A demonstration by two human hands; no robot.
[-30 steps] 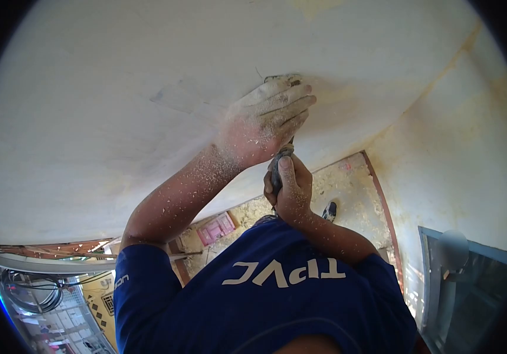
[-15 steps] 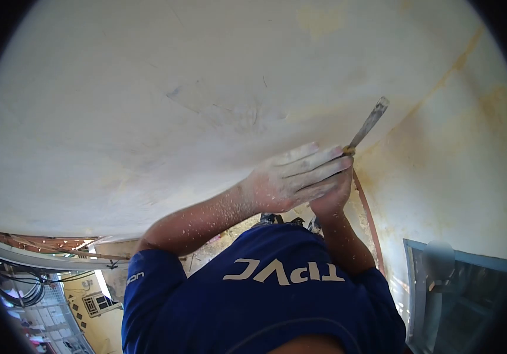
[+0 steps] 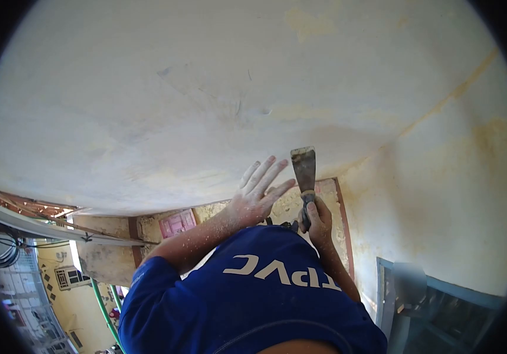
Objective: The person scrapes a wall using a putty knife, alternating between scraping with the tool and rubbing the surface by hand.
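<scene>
My left hand (image 3: 258,192), coated in whitish powder, is raised with its palm flat and fingers spread, holding nothing. To its right, my right hand (image 3: 319,219) grips the dark handle of a putty knife (image 3: 304,170). The knife stands upright, its broad, stained metal blade pointing up and its flat face toward the camera. A gap separates the fingers of my left hand from the blade. Behind both hands is a pale, smudged plaster surface (image 3: 206,130) with yellowish patches; neither hand appears to touch it.
At the right is a wall (image 3: 436,194) with yellow stains, above a blue-grey framed window (image 3: 454,307). A pink panel (image 3: 178,224) shows beyond my left forearm. Green poles (image 3: 104,312), cables and a yellow building (image 3: 67,301) are at the lower left.
My hands were close together, left over right; now they are apart and lower. The putty knife has turned from a slant to upright, its blade face showing. The view has shifted slightly.
</scene>
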